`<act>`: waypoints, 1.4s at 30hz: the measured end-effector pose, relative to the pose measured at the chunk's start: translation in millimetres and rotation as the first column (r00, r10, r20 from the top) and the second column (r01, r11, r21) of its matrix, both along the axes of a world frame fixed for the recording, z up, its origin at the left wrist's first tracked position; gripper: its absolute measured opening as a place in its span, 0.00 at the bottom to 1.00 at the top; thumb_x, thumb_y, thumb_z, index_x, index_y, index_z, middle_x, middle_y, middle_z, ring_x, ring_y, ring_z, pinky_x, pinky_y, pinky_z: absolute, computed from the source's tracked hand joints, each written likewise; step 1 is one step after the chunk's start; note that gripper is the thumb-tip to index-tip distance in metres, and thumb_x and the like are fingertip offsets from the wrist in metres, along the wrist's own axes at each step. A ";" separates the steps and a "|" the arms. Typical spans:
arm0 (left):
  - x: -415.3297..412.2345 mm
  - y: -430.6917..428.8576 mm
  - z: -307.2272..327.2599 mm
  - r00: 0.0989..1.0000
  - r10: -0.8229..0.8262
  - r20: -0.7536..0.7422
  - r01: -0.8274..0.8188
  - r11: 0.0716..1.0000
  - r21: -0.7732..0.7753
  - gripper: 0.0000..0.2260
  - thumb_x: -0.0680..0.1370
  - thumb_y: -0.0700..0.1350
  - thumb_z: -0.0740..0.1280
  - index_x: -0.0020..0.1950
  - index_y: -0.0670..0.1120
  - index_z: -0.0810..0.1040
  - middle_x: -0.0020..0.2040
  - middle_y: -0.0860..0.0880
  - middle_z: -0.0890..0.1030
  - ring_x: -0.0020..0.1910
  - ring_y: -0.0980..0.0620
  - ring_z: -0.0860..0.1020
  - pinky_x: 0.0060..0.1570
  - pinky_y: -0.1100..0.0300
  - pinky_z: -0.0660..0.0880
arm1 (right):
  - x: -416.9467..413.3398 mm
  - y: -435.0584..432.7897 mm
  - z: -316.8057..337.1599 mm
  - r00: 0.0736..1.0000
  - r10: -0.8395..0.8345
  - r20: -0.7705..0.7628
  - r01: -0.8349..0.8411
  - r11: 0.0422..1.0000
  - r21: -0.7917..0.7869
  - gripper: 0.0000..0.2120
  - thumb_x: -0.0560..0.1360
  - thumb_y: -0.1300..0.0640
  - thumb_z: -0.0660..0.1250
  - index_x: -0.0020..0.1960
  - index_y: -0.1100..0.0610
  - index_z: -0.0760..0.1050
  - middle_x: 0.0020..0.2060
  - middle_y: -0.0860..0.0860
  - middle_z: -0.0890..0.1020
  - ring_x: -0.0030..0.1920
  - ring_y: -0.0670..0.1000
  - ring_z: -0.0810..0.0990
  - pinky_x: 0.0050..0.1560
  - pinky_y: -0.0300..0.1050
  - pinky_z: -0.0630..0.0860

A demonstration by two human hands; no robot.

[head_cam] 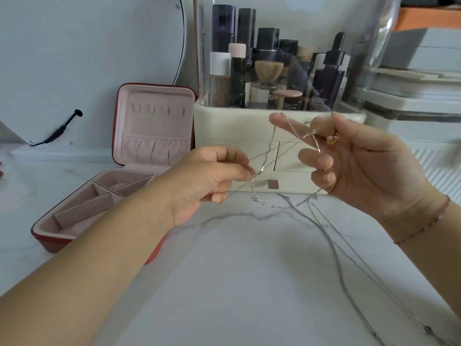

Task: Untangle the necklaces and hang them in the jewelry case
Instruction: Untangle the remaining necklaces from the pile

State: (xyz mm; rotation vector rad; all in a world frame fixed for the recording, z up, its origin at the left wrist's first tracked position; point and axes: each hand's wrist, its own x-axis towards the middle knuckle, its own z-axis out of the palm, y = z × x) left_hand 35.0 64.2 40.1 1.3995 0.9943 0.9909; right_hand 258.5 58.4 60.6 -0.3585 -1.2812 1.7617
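Marble-patterned white tabletop [237, 283] fills the lower half of the frame, and both bare forearms reach over it toward the middle. Between the hands hang the tangled necklaces [305, 134], held up off the table in front of a cream organiser [237, 126].

The left hand [207, 178], centre left, has its fingers curled in and pinches one fine strand between thumb and forefinger, pulling it taut toward the other hand. The right hand [361, 166], centre right, faces palm-in with its fingers bent. The chains loop over its outstretched forefinger, and a small amber pendant [331, 139] sits against the hand near the thumb. Exactly which fingers clamp the knot I cannot tell. From that hand, silver strands [333, 248] trail down and lie across the table toward the lower right corner. A thin beaded bracelet [424, 228] circles the right wrist.

The jewelry case [154, 91] stands open at the left of the frame, partly behind the left forearm. It is red outside and pale pink inside. Its lid is upright, with a row of small hooks [157, 109] above a gathered pocket, and the tray below is split into compartments.

Dark bottles [328, 78] crowd the clear-walled top of the organiser. A round mirror [87, 46] leans in the upper left.
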 end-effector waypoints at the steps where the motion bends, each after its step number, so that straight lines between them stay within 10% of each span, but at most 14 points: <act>1: -0.1 0.2 -0.3 1.000 0.007 -0.004 -0.007 1.000 -0.011 0.06 0.75 0.34 0.66 0.46 0.44 0.78 0.44 0.45 0.83 0.20 0.59 0.58 0.20 0.67 0.61 | -0.3 0.0 -0.2 1.000 0.013 0.008 -0.013 1.000 0.008 0.07 0.75 0.55 0.64 0.45 0.58 0.76 0.65 0.54 0.77 0.32 0.46 0.76 0.30 0.38 0.77; 17: 0.5 1.9 6.2 0.858 -0.070 0.509 0.192 0.963 -0.189 0.13 0.74 0.45 0.60 0.40 0.44 0.84 0.33 0.53 0.83 0.13 0.58 0.57 0.16 0.72 0.54 | -0.7 0.9 0.0 0.995 0.062 0.076 -0.063 0.998 0.020 0.06 0.75 0.55 0.65 0.43 0.57 0.76 0.55 0.55 0.82 0.31 0.46 0.75 0.34 0.41 0.79; 25: 0.1 -3.1 6.1 0.965 -0.103 0.241 0.132 0.985 -0.109 0.18 0.76 0.51 0.61 0.30 0.46 0.82 0.18 0.49 0.70 0.14 0.58 0.56 0.17 0.69 0.59 | -9.1 0.1 -0.6 0.959 -0.215 0.185 0.213 0.977 0.032 0.06 0.76 0.54 0.57 0.44 0.57 0.68 0.46 0.55 0.83 0.27 0.45 0.69 0.30 0.38 0.74; 33: -1.3 -9.8 10.6 0.980 -0.169 -0.103 0.179 0.979 0.098 0.21 0.70 0.52 0.65 0.18 0.45 0.68 0.27 0.42 0.78 0.24 0.49 0.63 0.26 0.66 0.67 | -9.6 3.6 -3.6 0.870 -0.458 0.183 0.438 0.888 0.139 0.08 0.74 0.55 0.61 0.47 0.59 0.72 0.48 0.54 0.82 0.28 0.46 0.69 0.28 0.38 0.70; 42: 0.1 -12.3 6.7 0.944 -0.045 -0.327 0.131 0.961 0.245 0.11 0.77 0.48 0.66 0.42 0.45 0.84 0.30 0.53 0.82 0.24 0.52 0.63 0.35 0.53 0.69 | -8.6 4.6 -5.3 0.851 -0.495 0.175 0.471 0.867 0.164 0.06 0.73 0.56 0.63 0.42 0.58 0.75 0.45 0.53 0.78 0.29 0.46 0.67 0.28 0.37 0.59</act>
